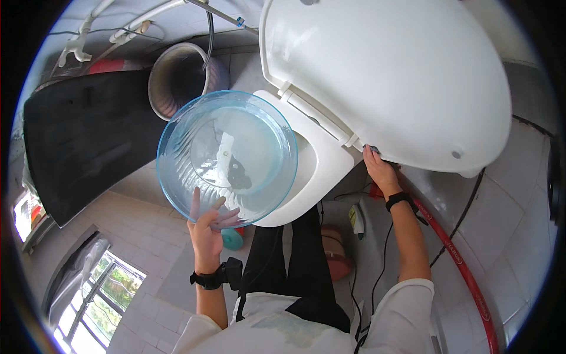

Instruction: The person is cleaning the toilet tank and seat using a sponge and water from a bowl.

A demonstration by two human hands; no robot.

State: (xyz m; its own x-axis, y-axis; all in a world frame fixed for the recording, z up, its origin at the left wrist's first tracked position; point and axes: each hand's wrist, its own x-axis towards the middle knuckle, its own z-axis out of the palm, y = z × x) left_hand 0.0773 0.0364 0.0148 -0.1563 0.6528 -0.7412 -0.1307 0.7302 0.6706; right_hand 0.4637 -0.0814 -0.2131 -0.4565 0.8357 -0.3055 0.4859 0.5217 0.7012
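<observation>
Standing here, I note a pale tiled wall [138, 236], its metal-framed window [103, 298] showing greenery [121, 280] outside; daylight bright there. Grey sheet [73, 280] hangs beside it. Floor [239, 66]: grey tile, grout line visible. White pipes [156, 12] and a white tap [75, 48] along another wall [171, 30]. Black panel [82, 138] just beside a bin [218, 75].

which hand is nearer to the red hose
Right. The right hand is by the toilet hinge, close to the upper end of the red hose; the left hand is at the near rim of the clear basin, farther left.
</observation>
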